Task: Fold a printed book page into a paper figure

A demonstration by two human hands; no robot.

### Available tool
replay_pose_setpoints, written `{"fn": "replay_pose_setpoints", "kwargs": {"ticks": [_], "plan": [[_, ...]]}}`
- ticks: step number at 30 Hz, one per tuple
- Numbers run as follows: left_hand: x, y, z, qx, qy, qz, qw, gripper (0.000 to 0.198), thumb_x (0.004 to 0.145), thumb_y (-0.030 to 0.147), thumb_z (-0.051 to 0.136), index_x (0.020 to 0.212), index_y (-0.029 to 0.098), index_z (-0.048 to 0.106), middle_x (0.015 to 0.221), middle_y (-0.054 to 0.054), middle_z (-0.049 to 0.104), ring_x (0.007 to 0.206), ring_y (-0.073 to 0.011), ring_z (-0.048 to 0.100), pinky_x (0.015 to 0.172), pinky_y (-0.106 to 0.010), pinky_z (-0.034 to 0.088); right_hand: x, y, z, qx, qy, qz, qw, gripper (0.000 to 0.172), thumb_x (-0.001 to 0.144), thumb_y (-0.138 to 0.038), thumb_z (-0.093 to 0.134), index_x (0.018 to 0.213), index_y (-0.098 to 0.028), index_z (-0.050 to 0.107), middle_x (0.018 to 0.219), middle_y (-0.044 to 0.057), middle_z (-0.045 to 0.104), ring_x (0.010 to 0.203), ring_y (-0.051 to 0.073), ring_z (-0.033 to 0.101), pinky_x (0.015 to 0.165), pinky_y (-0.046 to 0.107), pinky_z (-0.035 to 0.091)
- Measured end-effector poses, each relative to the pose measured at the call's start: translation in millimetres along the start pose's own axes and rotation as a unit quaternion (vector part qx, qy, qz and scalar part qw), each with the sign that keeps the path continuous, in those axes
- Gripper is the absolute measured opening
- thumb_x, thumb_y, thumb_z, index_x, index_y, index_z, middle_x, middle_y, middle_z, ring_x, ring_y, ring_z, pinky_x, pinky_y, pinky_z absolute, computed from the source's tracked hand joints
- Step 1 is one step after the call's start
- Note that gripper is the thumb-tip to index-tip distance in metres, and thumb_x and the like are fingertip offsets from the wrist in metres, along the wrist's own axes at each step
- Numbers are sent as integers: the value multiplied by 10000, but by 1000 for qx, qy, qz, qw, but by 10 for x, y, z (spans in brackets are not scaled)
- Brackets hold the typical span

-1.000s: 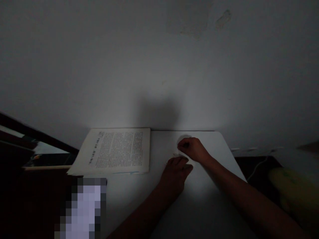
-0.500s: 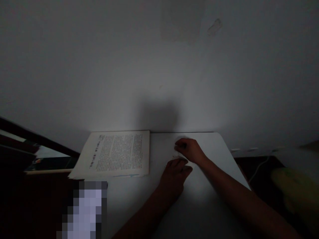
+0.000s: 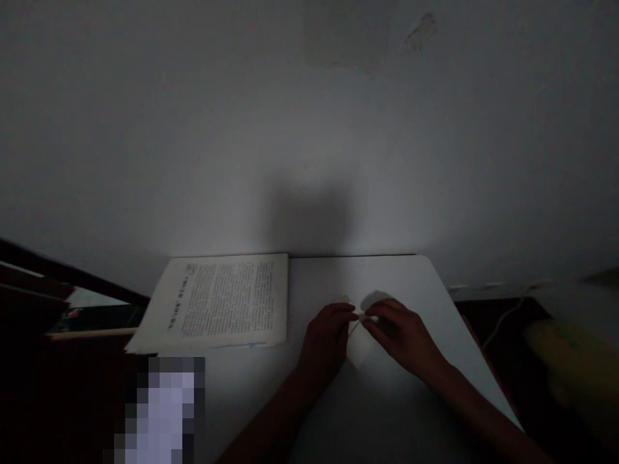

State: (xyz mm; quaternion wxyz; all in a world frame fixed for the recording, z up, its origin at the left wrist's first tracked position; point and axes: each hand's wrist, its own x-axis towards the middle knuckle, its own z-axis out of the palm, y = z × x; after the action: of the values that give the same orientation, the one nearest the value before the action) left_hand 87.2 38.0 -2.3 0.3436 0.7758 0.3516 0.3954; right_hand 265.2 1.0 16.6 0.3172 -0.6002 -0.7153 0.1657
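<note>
Over the white tabletop [image 3: 387, 277], my left hand [image 3: 324, 338] and my right hand [image 3: 403, 332] meet, fingertips almost touching. A thin pale strand [image 3: 354, 327], perhaps string or a paper strip, shows between them and slants down below the fingertips. My left hand pinches it with thumb and fingers. The fingers of my right hand are closed at its upper end. Dim light and the fingers hide most of the strand, so its exact kind is unclear.
An open printed book or stack of pages [image 3: 232, 299] lies on the left of the table. A pixelated pale object [image 3: 162, 412] is at the near left edge. Behind stands a grey wall [image 3: 217, 129]. A cable [image 3: 503, 322] and a yellowish object [image 3: 570, 361] are at right.
My right hand has come down and nearer to me, its fingertips now meeting those of my left hand. My left hand has turned more upright, and the pale strand shows between them.
</note>
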Motion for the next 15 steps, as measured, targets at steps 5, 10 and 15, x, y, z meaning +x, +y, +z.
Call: {"fn": "replay_pose_setpoints", "kwargs": {"ticks": [5,10,15], "plan": [[30,1,-127,45,19,-35,998,221,787,71,520,952,181,618,1003,-61,615,950,-162,577,865,-322,475,-30,4,6,-52,17,-41,998,127,804,-299,602,905,-223,616,903,45,642,876,204,580,845,384,433],[30,15,-205,88,-20,-53,994,222,762,95,550,956,193,596,952,-41,596,913,-163,558,831,-310,470,-64,-177,41,-53,-29,-73,996,215,756,-319,660,941,-222,608,928,44,643,901,212,573,834,388,419],[2,97,-253,162,-118,-69,977,266,717,157,618,974,194,560,959,-32,567,927,-183,527,844,-324,453,-78,-190,104,-38,-93,-41,994,243,694,-335,719,882,-232,604,921,25,630,911,214,561,864,406,388]]}}
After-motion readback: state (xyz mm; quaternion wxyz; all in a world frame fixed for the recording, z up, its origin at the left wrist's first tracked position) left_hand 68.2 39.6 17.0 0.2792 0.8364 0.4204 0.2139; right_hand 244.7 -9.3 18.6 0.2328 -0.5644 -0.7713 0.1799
